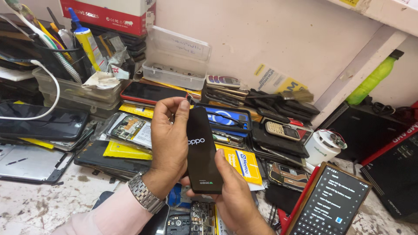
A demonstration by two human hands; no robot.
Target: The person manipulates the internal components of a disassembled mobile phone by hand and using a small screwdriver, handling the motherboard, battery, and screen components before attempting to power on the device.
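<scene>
Gripping a slim black glass-fronted smartphone (203,150) with its screen lit, the left hand (169,139) wraps the long edge, thumb over the top corner, while the right hand (233,191) pinches the bottom end; both are closed on it, and it stands nearly upright above a cluttered workbench (39,204); directly below the phone lie opened phone bodies with bare circuit boards (191,219); right of the phone a second handset in a brown case (331,202) shows a list on its screen; behind the phone sits a pile of dark handsets and a small beige keypad phone (281,129). With only 2 edge holds, a slip could likely drop the phone onto the exposed boards below, scratching glass or knocking parts loose. Hidden: the phone's back, the right fingers behind it, and the right forearm, cut off by the frame; the lower boards are partly covered by both wrists.
</scene>
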